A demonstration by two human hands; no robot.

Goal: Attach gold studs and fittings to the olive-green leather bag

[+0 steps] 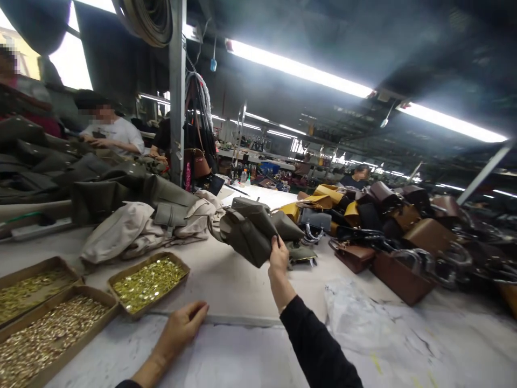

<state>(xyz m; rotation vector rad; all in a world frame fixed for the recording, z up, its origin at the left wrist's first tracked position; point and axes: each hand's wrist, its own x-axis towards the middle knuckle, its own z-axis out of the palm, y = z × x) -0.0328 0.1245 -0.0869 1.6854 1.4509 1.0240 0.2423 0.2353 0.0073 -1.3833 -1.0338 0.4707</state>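
My right hand [279, 257] is raised over the middle of the table, gripping a dark olive handbag [252, 234] by its near right edge, thumb on the side facing me. The bag tilts, and its strap loops out on the left. Just behind it more olive bag pieces [301, 253] lie on the table. My left hand [183, 326] hovers near the table's front seam with fingers curled and pressed together; whatever they may hold is hidden. Closest to it is a cardboard tray [183, 277] of shiny gold metal pieces.
Two more trays of small metal parts, one gold [60, 264] and one copper-toned [81, 350], stand at left. Behind them are beige cloth [117, 231] and heaped olive bags [97, 199]. Brown, yellow and black handbags [404, 275] pile up at right. Co-workers [117, 132] sit beyond.
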